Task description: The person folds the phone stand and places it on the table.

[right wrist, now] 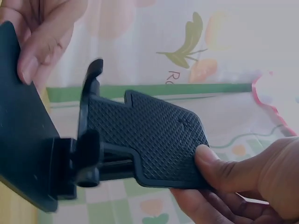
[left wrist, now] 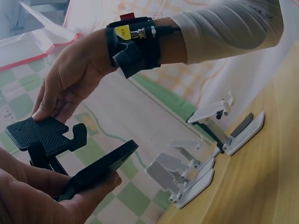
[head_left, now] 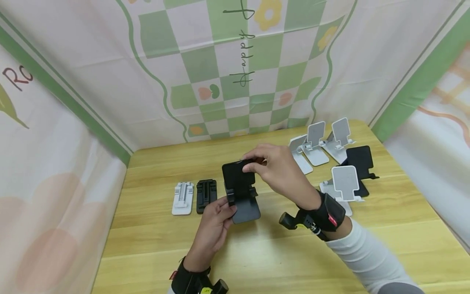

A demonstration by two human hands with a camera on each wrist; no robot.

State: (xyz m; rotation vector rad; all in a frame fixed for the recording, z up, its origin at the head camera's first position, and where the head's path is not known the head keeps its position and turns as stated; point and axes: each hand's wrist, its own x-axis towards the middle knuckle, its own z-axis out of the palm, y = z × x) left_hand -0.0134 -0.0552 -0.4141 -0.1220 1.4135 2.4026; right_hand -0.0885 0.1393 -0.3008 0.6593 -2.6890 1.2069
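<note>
A black folding phone stand (head_left: pixel 245 210) is held up over the table between both hands, its back plate (right wrist: pixel 149 140) swung away from the base. My left hand (head_left: pixel 214 222) grips the base (left wrist: pixel 103 170) at its lower left side, thumb on the face. With thumb and fingers, my right hand (head_left: pixel 273 171) pinches the top edge of the back plate. Two hooked lips (right wrist: pixel 91 154) stick out at the plate's lower end. Left of the hands, a folded black stand (head_left: pixel 206 196) and a folded white stand (head_left: pixel 182 199) lie on the wooden table.
At the right, several opened white stands (head_left: pixel 315 143) stand near the table's back edge. In front of them are an opened black stand (head_left: pixel 360 161) and another white one (head_left: pixel 345 181). Printed cloth (head_left: pixel 235 65) hangs behind the table (head_left: pixel 147 245) and at both sides.
</note>
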